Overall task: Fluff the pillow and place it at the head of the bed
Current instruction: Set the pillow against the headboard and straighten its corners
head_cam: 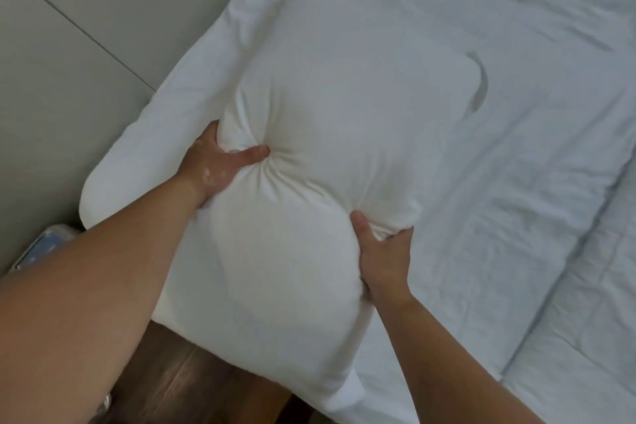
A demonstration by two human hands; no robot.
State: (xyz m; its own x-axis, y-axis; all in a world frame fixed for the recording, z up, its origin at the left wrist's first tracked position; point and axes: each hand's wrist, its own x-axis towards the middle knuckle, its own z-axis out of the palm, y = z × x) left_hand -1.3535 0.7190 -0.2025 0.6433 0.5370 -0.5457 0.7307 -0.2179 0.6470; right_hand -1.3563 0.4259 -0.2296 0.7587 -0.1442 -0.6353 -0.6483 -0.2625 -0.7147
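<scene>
A plump white pillow (309, 155) fills the middle of the head view, held over the edge of the bed (516, 182). My left hand (216, 165) grips its left side, thumb pressed into the fabric so that creases fan out from it. My right hand (382, 255) pinches the lower right side, fingers wrapped under a fold. The pillow's near corner hangs over the wooden floor. Beneath and behind it lies a second white pillow (179, 107) against the wall at the bed's head.
A grey panelled wall (69, 45) runs along the left. A folded white duvet (585, 320) lies on the bed at the right. Brown wood floor (192, 385) shows below the pillow. A small bluish object (41, 248) sits low by the wall.
</scene>
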